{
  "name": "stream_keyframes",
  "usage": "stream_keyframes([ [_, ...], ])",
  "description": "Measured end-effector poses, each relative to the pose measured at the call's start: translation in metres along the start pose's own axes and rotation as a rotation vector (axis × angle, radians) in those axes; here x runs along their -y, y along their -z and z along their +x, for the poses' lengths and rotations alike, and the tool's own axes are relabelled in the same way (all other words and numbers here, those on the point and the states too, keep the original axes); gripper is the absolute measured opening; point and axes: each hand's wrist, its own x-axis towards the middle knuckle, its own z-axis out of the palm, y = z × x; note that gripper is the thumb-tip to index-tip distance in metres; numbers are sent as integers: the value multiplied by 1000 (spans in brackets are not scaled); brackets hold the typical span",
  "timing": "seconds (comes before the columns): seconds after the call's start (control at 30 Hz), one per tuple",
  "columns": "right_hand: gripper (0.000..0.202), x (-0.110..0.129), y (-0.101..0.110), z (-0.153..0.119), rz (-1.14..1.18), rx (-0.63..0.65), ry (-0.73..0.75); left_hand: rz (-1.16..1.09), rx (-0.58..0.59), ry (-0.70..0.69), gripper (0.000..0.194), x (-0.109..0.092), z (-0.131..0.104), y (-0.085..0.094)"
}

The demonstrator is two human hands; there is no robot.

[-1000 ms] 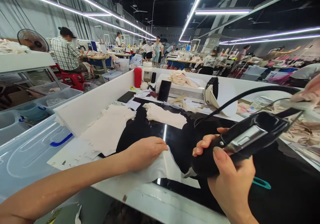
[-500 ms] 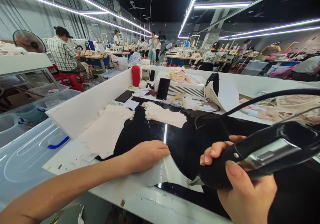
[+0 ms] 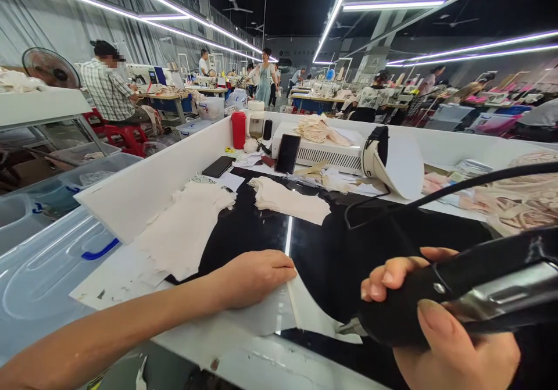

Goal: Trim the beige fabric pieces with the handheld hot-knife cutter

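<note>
My left hand (image 3: 257, 276) pinches the upper edge of a pale sheet (image 3: 311, 306) lying over the black glossy tabletop (image 3: 335, 250). At the lower right my right hand (image 3: 440, 320) is wrapped round a black handheld tool (image 3: 405, 314) with a silver strip and a cable. The tool's metal tip touches or sits right by the sheet's right end. Beyond my left hand lies a stack of cream fabric pieces (image 3: 290, 200), and a larger cream stack (image 3: 185, 227) lies to the left.
A black cable (image 3: 471, 188) arcs over the right side. At the back stand a phone (image 3: 288, 153), a red container (image 3: 238, 129) and a white vented box (image 3: 331, 156). A white wall (image 3: 152, 181) borders the left. Several people sit or stand farther off.
My right hand and the tool have shifted right and slightly down in view, and the tip and sheet's end have moved a little the same way. My left hand keeps its grip.
</note>
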Motion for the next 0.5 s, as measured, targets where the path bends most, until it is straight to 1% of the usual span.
stream_keyframes([
  [0.1, 56, 2, 0, 2, -18, 5, -12, -9, -23, -16, 35, 1, -1, -2],
  [0.27, 55, 3, -3, 9, -15, 5, -30, 0, -22, -13, 33, 0, -1, -5],
  [0.37, 53, -2, -13, 17, 32, -41, -3, 9, -20, 1, 33, -1, -1, -6],
  [0.5, 47, -19, -31, 32, 95, -75, 24, 19, -19, 25, 32, -4, -1, -5],
])
